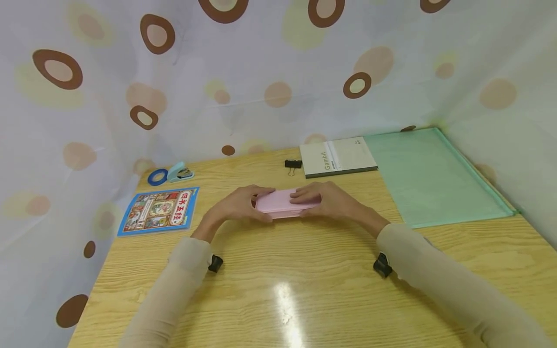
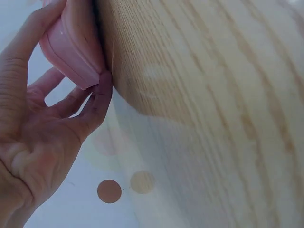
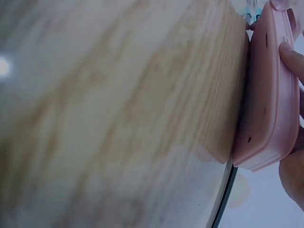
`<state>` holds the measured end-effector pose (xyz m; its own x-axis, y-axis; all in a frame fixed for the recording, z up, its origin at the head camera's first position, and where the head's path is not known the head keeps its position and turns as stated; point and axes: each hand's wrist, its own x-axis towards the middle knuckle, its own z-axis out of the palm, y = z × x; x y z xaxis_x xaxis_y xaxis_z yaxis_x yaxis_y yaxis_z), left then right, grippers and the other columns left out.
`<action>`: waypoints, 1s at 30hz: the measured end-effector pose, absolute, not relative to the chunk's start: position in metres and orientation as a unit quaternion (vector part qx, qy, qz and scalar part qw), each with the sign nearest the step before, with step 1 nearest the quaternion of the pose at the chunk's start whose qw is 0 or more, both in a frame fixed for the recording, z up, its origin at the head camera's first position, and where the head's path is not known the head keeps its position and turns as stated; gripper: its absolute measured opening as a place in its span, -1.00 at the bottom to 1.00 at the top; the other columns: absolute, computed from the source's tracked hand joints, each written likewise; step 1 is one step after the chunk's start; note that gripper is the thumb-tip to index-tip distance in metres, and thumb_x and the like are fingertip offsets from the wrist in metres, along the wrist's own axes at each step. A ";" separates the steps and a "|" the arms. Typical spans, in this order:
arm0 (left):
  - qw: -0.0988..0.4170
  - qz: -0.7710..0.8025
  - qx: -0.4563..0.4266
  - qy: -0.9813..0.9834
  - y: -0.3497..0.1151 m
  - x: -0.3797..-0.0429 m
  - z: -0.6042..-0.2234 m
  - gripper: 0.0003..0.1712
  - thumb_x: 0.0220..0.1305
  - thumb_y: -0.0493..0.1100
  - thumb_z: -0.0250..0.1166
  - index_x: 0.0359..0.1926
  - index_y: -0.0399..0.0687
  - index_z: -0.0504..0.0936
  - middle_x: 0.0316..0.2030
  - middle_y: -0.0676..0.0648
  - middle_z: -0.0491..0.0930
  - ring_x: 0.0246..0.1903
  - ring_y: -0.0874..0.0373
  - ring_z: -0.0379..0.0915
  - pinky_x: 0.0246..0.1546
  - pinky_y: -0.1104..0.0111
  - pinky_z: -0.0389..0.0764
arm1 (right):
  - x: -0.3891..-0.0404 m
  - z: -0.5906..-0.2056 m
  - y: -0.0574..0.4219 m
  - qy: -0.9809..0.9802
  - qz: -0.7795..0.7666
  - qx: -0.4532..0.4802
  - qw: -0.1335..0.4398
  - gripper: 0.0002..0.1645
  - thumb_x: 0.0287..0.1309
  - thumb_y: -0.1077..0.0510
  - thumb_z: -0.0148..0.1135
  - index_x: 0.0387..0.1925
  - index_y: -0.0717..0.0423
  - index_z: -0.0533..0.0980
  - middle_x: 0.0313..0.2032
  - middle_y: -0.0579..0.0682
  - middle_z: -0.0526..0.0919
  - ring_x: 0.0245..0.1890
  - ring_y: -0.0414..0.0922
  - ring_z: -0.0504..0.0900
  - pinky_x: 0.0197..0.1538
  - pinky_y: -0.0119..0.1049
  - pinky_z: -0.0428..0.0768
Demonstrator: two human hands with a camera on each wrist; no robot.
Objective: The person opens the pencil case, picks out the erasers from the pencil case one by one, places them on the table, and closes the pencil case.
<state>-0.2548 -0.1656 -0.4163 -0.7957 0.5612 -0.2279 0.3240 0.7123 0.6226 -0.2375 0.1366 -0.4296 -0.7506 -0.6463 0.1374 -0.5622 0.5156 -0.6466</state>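
The grip is made, left hand point(image 1: 241, 204) and right hand point(image 1: 327, 199) both clamped on the seemingly closed pink rectangular plastic case point(image 1: 278, 199), release not yet done.

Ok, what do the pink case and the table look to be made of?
Pink case: probably hard plastic, satin finish; smooth rounded edges and a neat seam. Table: wood or wood-look laminate, glossy; grain shows and light glares off it, but I can't tell which.
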 end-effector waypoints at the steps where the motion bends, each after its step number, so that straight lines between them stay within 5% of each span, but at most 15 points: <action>1: 0.208 0.298 0.242 0.900 -0.166 -0.255 -0.417 0.05 0.08 0.18 0.61 0.55 0.21 0.35 0.48 -0.09 0.33 0.29 -0.07 0.43 0.26 0.06 0.48 | -0.238 -0.429 0.136 0.867 -0.344 -0.355 0.057 -0.50 0.17 -0.04 0.55 0.17 -0.16 0.70 0.26 -0.15 0.64 0.37 0.00 0.52 0.45 0.02 0.35; 9: 0.206 0.317 0.250 0.892 -0.164 -0.262 -0.419 -0.03 0.12 0.16 0.55 0.53 0.20 0.39 0.43 -0.03 0.41 0.19 0.05 0.42 0.22 0.12 0.44 | -0.240 -0.426 0.143 0.850 -0.271 -0.453 -0.005 -0.48 0.35 0.02 0.40 0.29 0.04 0.60 0.26 -0.01 0.63 0.31 0.05 0.58 0.34 0.01 0.49; 19: 0.209 0.342 0.244 0.883 -0.166 -0.260 -0.422 -0.07 0.14 0.09 0.56 0.50 0.13 0.41 0.37 -0.05 0.45 0.14 0.02 0.44 0.17 0.14 0.46 | -0.246 -0.436 0.140 0.784 -0.211 -0.568 -0.134 -0.49 0.25 0.24 0.44 0.22 0.28 0.61 0.15 0.19 0.69 0.13 0.15 0.70 0.11 0.00 0.66; 30: 0.211 0.396 0.223 0.865 -0.172 -0.260 -0.430 -0.12 0.14 0.04 0.57 0.47 0.16 0.45 0.30 -0.07 0.49 0.06 -0.01 0.53 -0.01 0.22 0.55 | -0.247 -0.437 0.139 0.785 -0.222 -0.560 -0.146 -0.52 0.26 0.24 0.44 0.21 0.24 0.63 0.14 0.13 0.71 0.14 0.09 0.70 0.14 -0.02 0.64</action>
<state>-0.2601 -0.1723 -0.4300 -0.8117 0.5530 -0.1879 0.2188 0.5862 0.7801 -0.2473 0.1390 -0.4371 -0.3302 -0.8139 0.4781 -0.9437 0.2743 -0.1848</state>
